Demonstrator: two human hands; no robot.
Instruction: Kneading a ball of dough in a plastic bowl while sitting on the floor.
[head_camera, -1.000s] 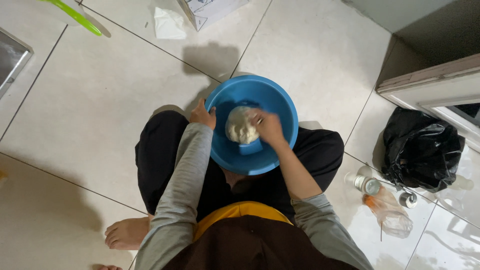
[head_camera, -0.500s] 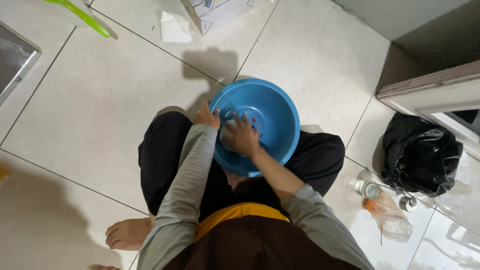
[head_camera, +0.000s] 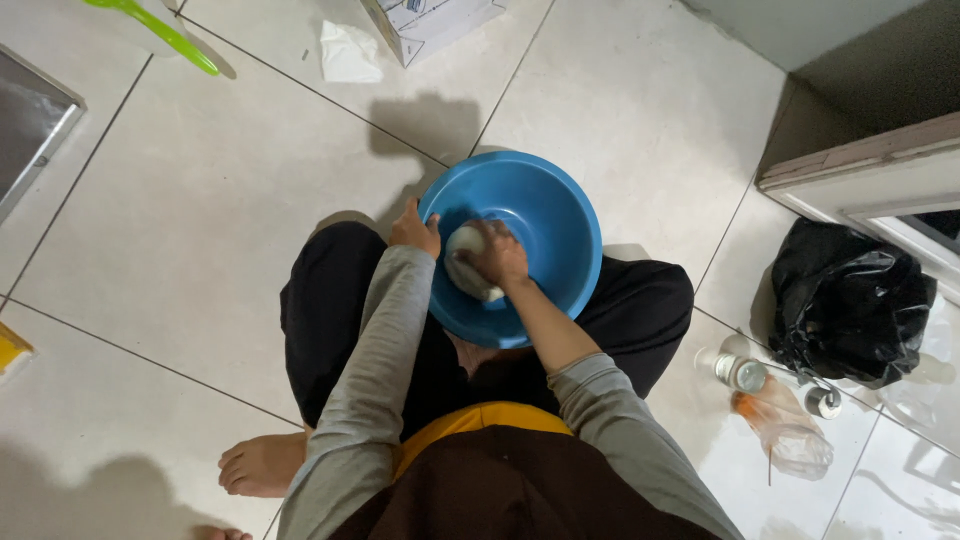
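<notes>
Right hand pressed down, fingers wrapped over the pale dough on the near-left side of the blue bowl. Left hand clamped on the bowl's left rim. The bowl rests on the lap: a hard push could tip it onto the floor.

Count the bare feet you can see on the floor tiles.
2: one bare foot beside the left knee, and toes of a second foot at the bottom edge, mostly cut off. Others may be hidden beneath the legs.
</notes>
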